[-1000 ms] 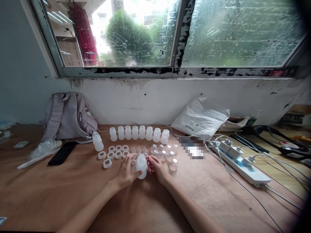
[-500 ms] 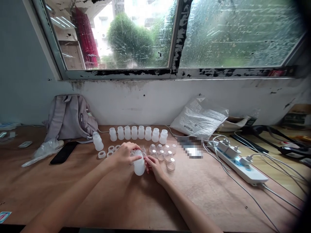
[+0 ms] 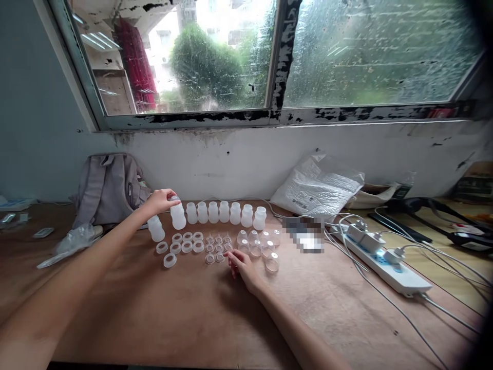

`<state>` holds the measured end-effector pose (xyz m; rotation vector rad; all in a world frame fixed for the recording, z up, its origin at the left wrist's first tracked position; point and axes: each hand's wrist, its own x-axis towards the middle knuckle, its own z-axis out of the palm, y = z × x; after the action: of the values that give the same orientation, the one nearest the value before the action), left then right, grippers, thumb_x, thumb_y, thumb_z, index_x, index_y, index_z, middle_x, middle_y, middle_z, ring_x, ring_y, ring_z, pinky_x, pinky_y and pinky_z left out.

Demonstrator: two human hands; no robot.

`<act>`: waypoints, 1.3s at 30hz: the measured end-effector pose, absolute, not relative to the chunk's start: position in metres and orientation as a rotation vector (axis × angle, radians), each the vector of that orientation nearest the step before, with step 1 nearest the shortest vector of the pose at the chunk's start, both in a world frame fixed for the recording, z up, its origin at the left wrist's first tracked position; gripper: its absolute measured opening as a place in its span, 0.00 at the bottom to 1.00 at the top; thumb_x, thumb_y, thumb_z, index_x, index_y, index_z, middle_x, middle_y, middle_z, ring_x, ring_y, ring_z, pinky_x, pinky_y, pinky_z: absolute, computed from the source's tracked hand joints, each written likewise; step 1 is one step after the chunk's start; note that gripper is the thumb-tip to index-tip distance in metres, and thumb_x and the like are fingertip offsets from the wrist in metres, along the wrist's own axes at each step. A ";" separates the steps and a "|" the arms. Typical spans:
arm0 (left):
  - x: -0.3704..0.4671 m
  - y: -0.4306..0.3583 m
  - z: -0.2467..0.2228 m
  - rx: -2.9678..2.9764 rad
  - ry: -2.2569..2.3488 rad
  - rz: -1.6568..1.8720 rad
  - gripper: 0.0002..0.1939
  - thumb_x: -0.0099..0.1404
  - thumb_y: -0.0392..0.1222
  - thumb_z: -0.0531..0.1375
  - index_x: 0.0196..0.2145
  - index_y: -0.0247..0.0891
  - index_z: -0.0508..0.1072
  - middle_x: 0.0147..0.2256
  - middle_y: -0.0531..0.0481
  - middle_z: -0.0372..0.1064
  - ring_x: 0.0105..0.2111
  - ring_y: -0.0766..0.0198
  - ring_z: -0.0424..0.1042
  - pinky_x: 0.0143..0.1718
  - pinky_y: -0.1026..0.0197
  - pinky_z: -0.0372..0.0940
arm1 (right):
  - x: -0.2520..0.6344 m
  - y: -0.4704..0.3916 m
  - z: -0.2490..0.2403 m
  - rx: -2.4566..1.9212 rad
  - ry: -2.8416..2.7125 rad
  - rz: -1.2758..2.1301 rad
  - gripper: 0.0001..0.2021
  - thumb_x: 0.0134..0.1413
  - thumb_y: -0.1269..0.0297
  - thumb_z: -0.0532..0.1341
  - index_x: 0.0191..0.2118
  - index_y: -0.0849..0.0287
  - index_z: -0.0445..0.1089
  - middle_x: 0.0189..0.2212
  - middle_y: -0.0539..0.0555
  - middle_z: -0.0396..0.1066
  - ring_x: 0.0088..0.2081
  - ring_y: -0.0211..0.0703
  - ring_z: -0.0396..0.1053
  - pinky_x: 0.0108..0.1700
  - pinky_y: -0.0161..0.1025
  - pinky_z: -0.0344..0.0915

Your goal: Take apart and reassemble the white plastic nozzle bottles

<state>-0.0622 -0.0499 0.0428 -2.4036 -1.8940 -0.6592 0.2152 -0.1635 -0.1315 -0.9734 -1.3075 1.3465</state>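
My left hand (image 3: 162, 200) reaches to the left end of the bottle row, fingers closed round the clear top of a frosted baby bottle (image 3: 178, 217). That bottle stands upright or nearly so; whether its base rests on the table I cannot tell. Just left of it, another baby bottle (image 3: 156, 229) has its top partly hidden by my forearm. My right hand (image 3: 242, 267) hovers low over the table, fingers loosely bent and apart, holding nothing visible. Its fingertips are beside the clear bottle nipples (image 3: 219, 248). White collar rings (image 3: 187, 246) lie left of these, clear dome caps (image 3: 255, 248) to the right.
Several open bottles (image 3: 224, 211) line up toward the wall. At the left are a grey backpack (image 3: 111, 185) and a crumpled plastic bag (image 3: 75, 244). A silver padded bag (image 3: 316, 187) leans on the wall. Cables run from a white power strip (image 3: 389, 262) at the right.
My left hand has carried the bottle from the middle front to the row's left end. The right hand has let go of it and stays near the nipples, which now show.
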 end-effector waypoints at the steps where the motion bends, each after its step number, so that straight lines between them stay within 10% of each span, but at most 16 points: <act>1: -0.068 -0.045 0.039 -2.366 -1.932 -0.599 0.22 0.51 0.56 0.55 0.37 0.38 0.70 0.35 0.47 0.71 0.36 0.58 0.68 0.35 0.63 0.60 | 0.215 -0.163 -0.131 -0.981 -1.316 1.344 0.18 0.47 0.49 0.56 0.33 0.61 0.66 0.21 0.46 0.57 0.16 0.29 0.54 0.15 0.29 0.51; 39: -0.098 -0.019 -0.018 -2.079 -2.178 -0.385 0.22 0.55 0.53 0.51 0.44 0.37 0.66 0.41 0.41 0.69 0.43 0.47 0.65 0.42 0.48 0.56 | 0.214 -0.160 -0.133 -1.045 -1.394 1.327 0.17 0.47 0.49 0.55 0.31 0.59 0.68 0.20 0.46 0.57 0.15 0.30 0.53 0.15 0.30 0.52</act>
<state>-0.0984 -0.0190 -0.0176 -2.0795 -2.1777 -0.3847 0.2142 -0.1602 -0.1333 -1.0453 -1.3936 1.3271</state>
